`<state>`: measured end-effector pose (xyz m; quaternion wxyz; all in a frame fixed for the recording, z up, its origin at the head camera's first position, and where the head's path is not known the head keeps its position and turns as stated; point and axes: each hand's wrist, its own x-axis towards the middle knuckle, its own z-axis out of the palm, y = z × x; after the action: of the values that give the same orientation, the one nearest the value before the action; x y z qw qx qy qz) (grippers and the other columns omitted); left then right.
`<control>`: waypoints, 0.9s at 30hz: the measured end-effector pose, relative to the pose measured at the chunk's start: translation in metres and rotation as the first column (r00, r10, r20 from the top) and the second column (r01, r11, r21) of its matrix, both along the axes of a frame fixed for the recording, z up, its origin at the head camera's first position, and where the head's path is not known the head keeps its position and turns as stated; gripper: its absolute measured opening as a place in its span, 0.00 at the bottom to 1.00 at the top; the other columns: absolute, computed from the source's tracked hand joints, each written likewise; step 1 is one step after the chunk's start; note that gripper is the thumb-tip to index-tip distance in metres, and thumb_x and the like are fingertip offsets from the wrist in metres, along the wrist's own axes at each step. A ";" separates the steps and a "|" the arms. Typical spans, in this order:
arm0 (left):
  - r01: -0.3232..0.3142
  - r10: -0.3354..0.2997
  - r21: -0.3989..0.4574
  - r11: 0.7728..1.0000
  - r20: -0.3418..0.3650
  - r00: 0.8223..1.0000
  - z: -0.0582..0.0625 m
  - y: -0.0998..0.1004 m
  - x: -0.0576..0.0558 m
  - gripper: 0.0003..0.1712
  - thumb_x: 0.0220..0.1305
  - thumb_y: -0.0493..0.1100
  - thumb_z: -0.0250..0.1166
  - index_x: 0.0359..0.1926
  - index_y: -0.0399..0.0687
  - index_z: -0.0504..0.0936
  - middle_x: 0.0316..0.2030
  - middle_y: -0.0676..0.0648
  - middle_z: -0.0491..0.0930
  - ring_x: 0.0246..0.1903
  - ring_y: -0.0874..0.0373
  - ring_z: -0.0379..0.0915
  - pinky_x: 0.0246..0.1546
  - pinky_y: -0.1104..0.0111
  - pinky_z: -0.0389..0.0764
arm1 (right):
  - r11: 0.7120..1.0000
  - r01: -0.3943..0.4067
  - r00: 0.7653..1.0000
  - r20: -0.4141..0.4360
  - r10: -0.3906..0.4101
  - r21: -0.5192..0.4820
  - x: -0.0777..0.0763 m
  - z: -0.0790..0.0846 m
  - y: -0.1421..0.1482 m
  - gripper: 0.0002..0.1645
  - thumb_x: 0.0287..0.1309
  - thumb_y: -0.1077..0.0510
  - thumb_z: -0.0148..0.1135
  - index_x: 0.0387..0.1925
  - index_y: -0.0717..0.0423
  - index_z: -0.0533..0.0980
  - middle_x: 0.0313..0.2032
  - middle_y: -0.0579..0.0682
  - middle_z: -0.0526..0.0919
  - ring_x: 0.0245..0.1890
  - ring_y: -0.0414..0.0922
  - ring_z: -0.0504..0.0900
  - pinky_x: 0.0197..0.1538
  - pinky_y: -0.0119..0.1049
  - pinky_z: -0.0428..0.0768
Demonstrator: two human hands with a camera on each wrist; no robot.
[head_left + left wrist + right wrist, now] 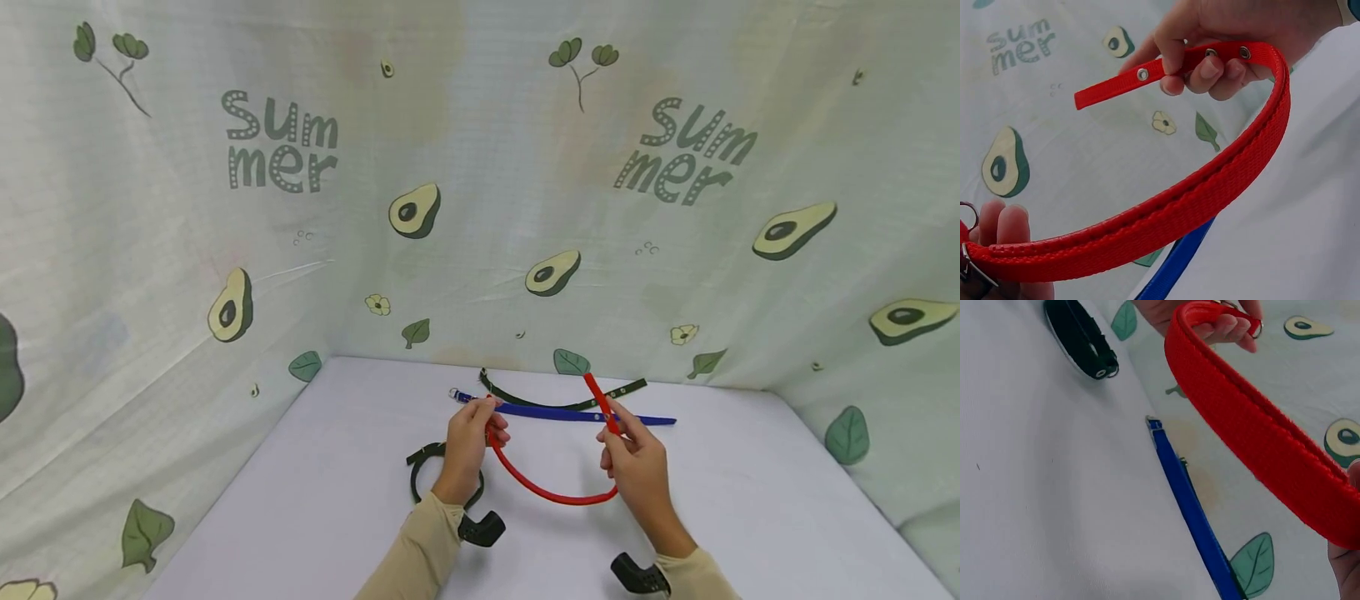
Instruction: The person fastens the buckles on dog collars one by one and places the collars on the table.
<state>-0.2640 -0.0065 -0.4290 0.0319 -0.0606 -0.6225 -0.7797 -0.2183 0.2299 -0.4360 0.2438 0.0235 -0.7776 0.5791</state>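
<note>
A red collar (558,499) is held up above the table in both hands and sags in a curve between them. My left hand (467,442) grips its buckle end; in the left wrist view the metal buckle (974,267) shows beside the fingertips. The right hand (639,467) pinches the strap near the other end, whose free tip points up past the fingers. Metal eyelets (1142,74) line that end. Behind the hands a blue collar (551,413) lies stretched out on the table.
A dark green collar (510,397) lies just behind the blue one. Another dark collar (1079,337), curled into a loop, stands near the left forearm. The white table (315,500) meets a printed cloth backdrop (480,150) at the back and sides.
</note>
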 end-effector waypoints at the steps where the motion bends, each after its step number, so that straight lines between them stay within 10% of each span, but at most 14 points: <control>1: 0.002 -0.002 -0.002 1.000 -0.001 1.000 0.000 0.000 0.000 0.19 0.76 0.48 0.54 0.51 0.37 0.81 0.29 0.44 0.79 0.25 0.56 0.79 0.35 0.65 0.83 | 1.000 -0.003 1.000 -0.002 0.003 -0.008 0.000 0.001 -0.001 0.26 0.70 0.64 0.58 0.67 0.50 0.73 0.34 0.59 0.80 0.19 0.48 0.77 0.24 0.33 0.79; 11: 0.019 -0.020 -0.063 0.998 -0.016 1.000 -0.004 0.003 -0.001 0.20 0.78 0.50 0.53 0.56 0.39 0.76 0.31 0.44 0.79 0.27 0.54 0.79 0.38 0.64 0.83 | 0.991 -0.074 0.996 0.048 0.080 -0.113 0.004 0.005 -0.010 0.20 0.71 0.49 0.60 0.58 0.53 0.80 0.32 0.59 0.79 0.19 0.46 0.72 0.22 0.32 0.74; 27: 0.013 -0.014 -0.047 0.999 -0.035 0.999 -0.001 0.006 0.003 0.19 0.75 0.51 0.58 0.53 0.40 0.78 0.32 0.43 0.79 0.26 0.55 0.76 0.36 0.66 0.81 | 0.983 -0.157 0.981 0.098 0.167 -0.099 0.005 0.004 -0.016 0.13 0.70 0.57 0.61 0.52 0.56 0.80 0.39 0.57 0.84 0.22 0.49 0.78 0.26 0.37 0.81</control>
<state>-0.2610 -0.0006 -0.4301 0.0364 -0.0794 -0.6393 -0.7640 -0.2128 0.2135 -0.4318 0.1551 0.0450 -0.7576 0.6324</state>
